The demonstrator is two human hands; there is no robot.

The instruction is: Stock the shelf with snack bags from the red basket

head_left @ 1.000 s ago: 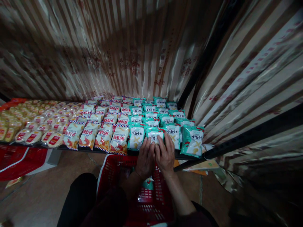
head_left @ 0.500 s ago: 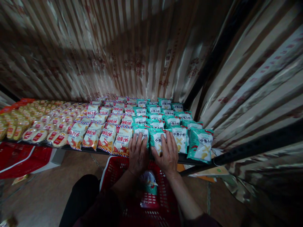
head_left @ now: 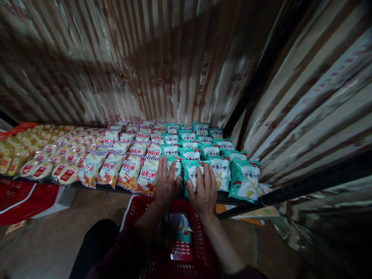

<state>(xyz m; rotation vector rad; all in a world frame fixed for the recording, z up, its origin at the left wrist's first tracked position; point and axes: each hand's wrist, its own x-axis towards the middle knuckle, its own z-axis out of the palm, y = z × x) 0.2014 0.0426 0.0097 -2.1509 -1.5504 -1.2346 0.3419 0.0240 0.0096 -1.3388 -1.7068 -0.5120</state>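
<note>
My left hand (head_left: 167,184) rests with its fingers stretched out on a teal and white snack bag (head_left: 176,164) in the front row of the shelf. Beside it, my right hand (head_left: 203,190) lies with spread fingers on another teal bag (head_left: 190,170). Two more front teal bags, one upright bag (head_left: 220,174) and one leaning bag (head_left: 245,180), stand to the right. White bags with red lettering (head_left: 147,175) adjoin my left hand. Below my hands is a red basket (head_left: 200,232) with a teal-and-clear packet (head_left: 183,228) inside.
Round wrapped cakes (head_left: 42,169) and yellow packets (head_left: 13,162) fill the shelf's left part. A striped curtain (head_left: 174,77) hangs behind. A black metal bar (head_left: 305,180) runs at the right. A red bag (head_left: 29,199) is below the shelf at the left.
My left hand has shifted slightly left, from the teal bag's middle toward its left edge. My right hand stays on its bag. The view has moved a little.
</note>
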